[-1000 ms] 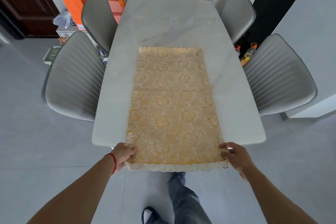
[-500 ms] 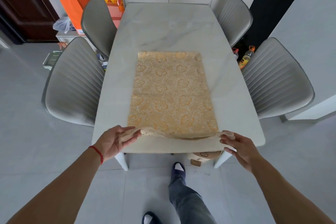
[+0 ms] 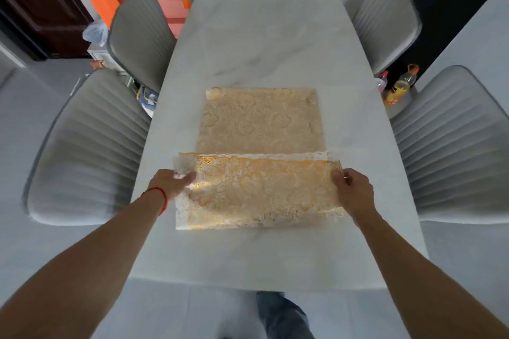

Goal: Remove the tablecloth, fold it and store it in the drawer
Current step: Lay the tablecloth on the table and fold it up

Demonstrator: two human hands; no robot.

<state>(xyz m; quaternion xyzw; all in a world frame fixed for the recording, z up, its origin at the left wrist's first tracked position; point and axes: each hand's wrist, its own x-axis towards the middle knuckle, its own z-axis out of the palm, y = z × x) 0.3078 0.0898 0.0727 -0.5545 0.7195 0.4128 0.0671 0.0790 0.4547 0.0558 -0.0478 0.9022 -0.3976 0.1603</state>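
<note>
Two grey chairs (image 3: 91, 143) at the left of the table (image 3: 270, 44). Left hand (image 3: 170, 186), red cord at the wrist, grip pinching the near left corner of the tablecloth (image 3: 261, 143). Gold patterned cloth flat mid-table, near portion turned over onto itself, white lace edge uppermost. Right hand (image 3: 354, 191), grip clenched on the right corner. Bottles (image 3: 400, 85) on the floor between the right-hand chairs (image 3: 451, 146).
</note>
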